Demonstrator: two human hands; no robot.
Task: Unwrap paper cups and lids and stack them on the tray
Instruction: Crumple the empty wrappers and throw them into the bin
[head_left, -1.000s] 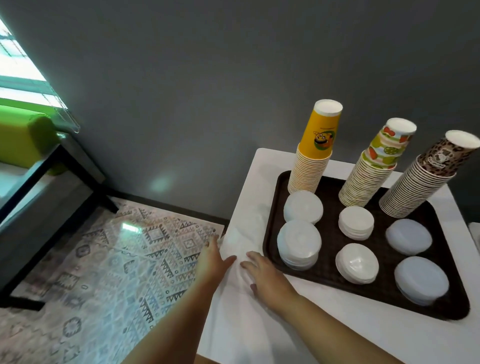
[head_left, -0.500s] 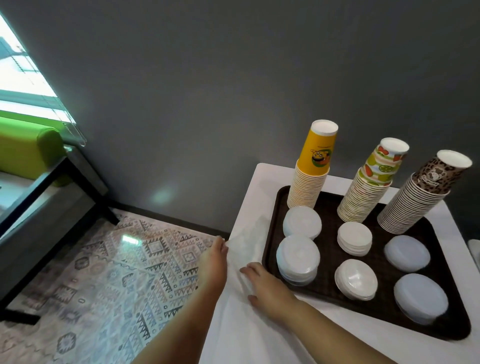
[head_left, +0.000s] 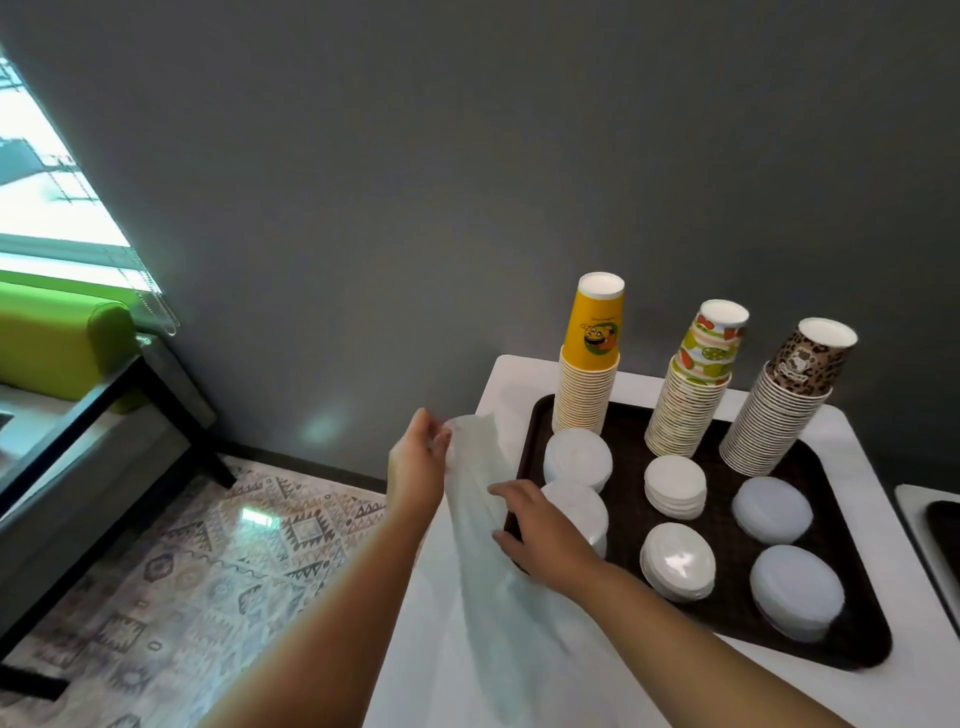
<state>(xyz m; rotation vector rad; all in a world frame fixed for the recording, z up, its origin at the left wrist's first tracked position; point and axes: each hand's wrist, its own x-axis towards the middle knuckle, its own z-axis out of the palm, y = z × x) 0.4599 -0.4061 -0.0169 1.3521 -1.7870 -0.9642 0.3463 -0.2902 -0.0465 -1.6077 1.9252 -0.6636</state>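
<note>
A dark brown tray (head_left: 727, 613) on the white table holds three upside-down cup stacks: yellow (head_left: 589, 364), fruit-print (head_left: 693, 384) and leopard-print (head_left: 784, 405). In front of them lie several stacks of white lids (head_left: 675, 486). A clear plastic wrapper (head_left: 480, 519) hangs lifted off the table left of the tray. My left hand (head_left: 418, 462) pinches its top edge, raised above the table's left side. My right hand (head_left: 537, 530) grips the wrapper lower down, at the tray's left rim, partly hiding a lid stack.
The white table (head_left: 852, 436) stands against a grey wall. A second white surface with a dark tray (head_left: 943, 540) shows at the right edge. Patterned floor (head_left: 218, 545) lies to the left, with a dark-framed bench and green cushion (head_left: 57, 343) by the window.
Both hands were flat on the wrapper on the table. Now the left hand has lifted its end upward and the right hand has closed on it lower down.
</note>
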